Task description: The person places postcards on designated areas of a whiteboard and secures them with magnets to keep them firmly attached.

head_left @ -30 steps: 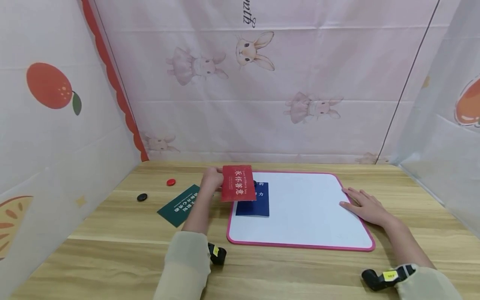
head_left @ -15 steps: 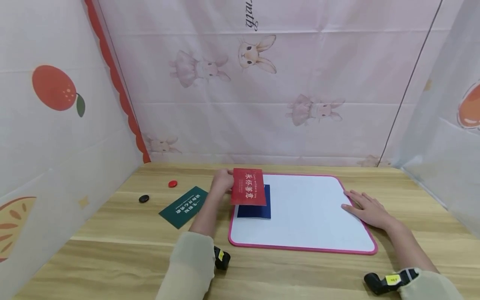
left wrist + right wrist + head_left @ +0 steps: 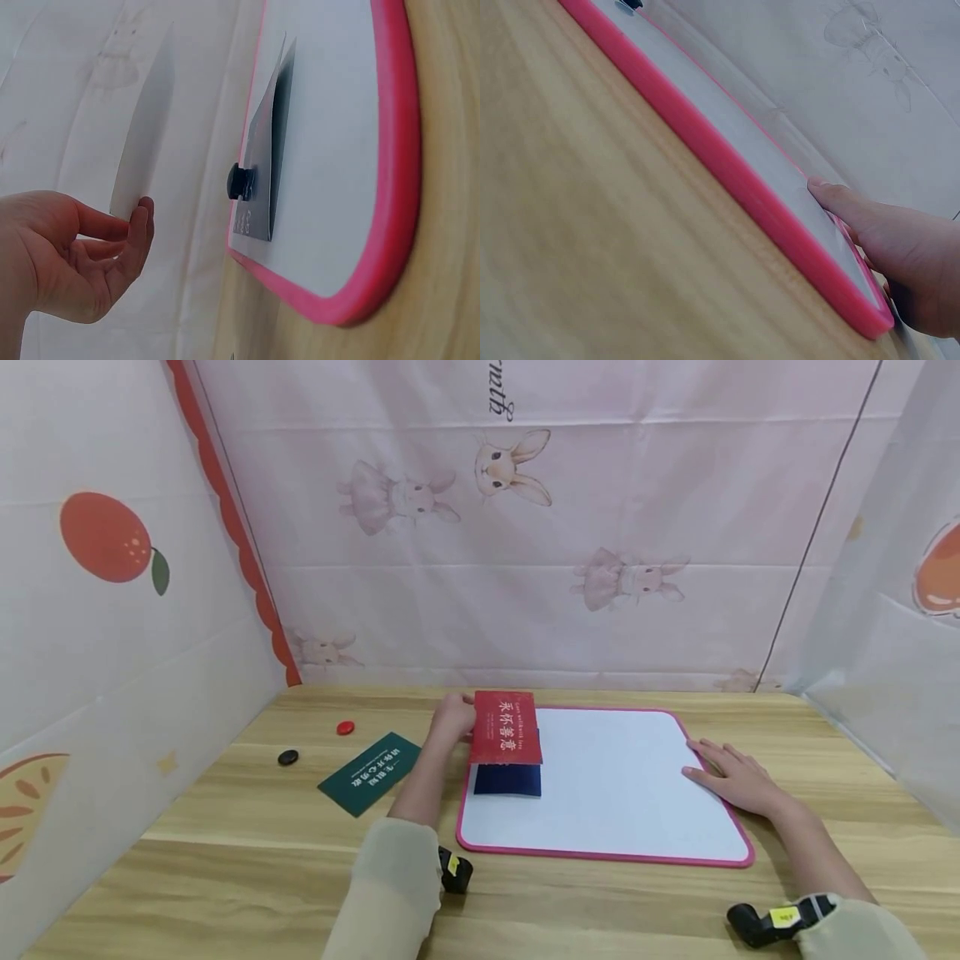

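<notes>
Lettering [image 3: 507, 727] on the red card [image 3: 487, 731] your left hand [image 3: 453, 717] pinches runs toward the desk's [image 3: 615, 906] near edge, long axis foreshortened, blue card [image 3: 507, 782] partly hidden below, right hand [image 3: 738, 781] spread at whiteboard's [image 3: 615, 785] right edge.

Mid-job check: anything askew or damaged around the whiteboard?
Yes: the blue card isn't lying flat; part stands off the whiteboard despite the black magnet on it. The green card lies slanted on the table. No damage shows.
</notes>
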`<state>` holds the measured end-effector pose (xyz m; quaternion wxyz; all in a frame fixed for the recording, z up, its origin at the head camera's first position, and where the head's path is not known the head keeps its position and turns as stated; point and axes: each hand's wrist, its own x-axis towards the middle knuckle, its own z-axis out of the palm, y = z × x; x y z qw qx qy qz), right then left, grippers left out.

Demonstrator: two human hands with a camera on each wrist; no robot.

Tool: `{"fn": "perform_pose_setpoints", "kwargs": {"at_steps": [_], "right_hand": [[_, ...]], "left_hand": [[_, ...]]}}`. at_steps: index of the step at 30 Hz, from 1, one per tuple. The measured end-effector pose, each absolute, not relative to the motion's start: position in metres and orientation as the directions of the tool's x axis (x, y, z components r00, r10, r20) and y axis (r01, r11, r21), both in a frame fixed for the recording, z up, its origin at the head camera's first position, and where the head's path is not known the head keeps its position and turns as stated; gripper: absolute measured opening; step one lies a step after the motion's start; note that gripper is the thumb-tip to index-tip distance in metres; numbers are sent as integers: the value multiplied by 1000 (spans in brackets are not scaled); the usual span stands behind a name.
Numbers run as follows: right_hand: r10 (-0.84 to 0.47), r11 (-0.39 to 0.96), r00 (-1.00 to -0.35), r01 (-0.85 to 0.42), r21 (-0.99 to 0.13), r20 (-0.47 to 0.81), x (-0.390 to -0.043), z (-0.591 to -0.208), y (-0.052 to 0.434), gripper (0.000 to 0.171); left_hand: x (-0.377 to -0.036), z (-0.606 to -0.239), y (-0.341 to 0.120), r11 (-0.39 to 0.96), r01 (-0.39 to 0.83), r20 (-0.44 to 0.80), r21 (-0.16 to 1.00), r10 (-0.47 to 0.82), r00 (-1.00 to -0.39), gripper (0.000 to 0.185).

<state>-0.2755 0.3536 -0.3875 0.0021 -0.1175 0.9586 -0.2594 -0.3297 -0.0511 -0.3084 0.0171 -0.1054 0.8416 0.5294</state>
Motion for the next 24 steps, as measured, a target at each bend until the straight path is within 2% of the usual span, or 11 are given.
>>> {"fn": "perform_pose_setpoints", "kwargs": {"at_steps": [13,24], "right_hand": [[-215,837,-975,-211,-506,50,-276,-389,354,75],[-221,836,-974,-218,-504,55,-275,-389,355,74]], "left_hand": [[-328,-311,-37,422,-166,-124,891,-124,-984,33],[-329,-310,-22,557,-100,-57,824,-94,-994,33]]}}
